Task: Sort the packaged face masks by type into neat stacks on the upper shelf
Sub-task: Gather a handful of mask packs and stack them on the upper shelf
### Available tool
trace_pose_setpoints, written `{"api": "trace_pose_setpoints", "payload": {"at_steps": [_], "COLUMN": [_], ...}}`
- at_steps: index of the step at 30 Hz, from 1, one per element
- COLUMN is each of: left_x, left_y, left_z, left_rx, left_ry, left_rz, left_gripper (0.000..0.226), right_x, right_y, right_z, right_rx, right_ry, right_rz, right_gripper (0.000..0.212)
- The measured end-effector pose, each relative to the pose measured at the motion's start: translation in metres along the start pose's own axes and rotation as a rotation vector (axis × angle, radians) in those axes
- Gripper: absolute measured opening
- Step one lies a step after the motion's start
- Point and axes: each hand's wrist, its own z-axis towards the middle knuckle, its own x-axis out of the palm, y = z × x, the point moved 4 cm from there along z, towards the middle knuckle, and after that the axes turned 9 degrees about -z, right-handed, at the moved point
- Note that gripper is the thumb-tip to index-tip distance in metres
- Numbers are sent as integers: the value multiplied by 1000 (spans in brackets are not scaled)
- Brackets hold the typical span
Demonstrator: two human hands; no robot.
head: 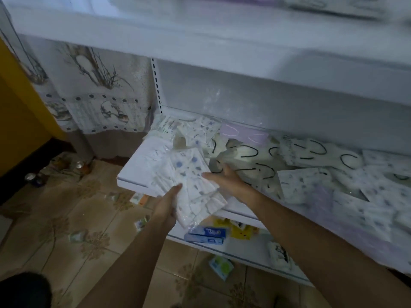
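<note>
A stack of packaged white masks with blue dot prints (189,174) hangs over the front left corner of the middle shelf (131,176). My left hand (169,203) grips the stack's lower left edge from below. My right hand (224,178) lies along its right side, thumb pressed on top, fingers relaxed. More packaged masks are strewn along that shelf: cream ones with black ear loops (249,156), lilac ones (244,134) and patterned ones (378,187). The upper shelf (222,45) runs above, blurred, with pale packs at the top right (333,5).
A lower shelf holds blue boxes (206,235) and yellow packets (241,232). Small packets (222,265) and cans (35,177) lie on the tiled floor. A patterned cloth (93,90) hangs at left beside a yellow wall (20,112).
</note>
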Motion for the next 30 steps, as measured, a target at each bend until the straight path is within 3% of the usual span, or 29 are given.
{"api": "trace_pose_setpoints", "payload": {"at_steps": [2, 4, 8, 11, 16, 20, 26, 30], "left_x": [-3, -5, 0, 1, 10, 44, 147, 216], "left_y": [-24, -50, -93, -110, -108, -123, -150, -171], "left_z": [-18, -39, -85, -126, -199, -250, -290, -279], "left_rx": [25, 44, 197, 318, 423, 582, 863, 982], "left_ry": [-7, 2, 64, 51, -7, 41, 131, 182], "left_rz": [76, 138, 261, 299, 293, 425, 576, 757], "left_gripper": [22, 34, 29, 31, 14, 29, 27, 52], "right_x": [15, 22, 12, 5, -23, -65, -138, -205], "right_y": [17, 44, 104, 137, 167, 186, 204, 204], "right_z": [-22, -41, -76, -112, -178, -219, -251, -257], "right_rx": [93, -14, -254, -407, -612, -698, -744, -720], "right_ry": [229, 268, 212, 191, 103, 37, -152, -302], "right_rz": [194, 152, -6, -50, -249, -277, -198, -133], "right_gripper": [80, 59, 79, 78, 71, 56, 53, 64]}}
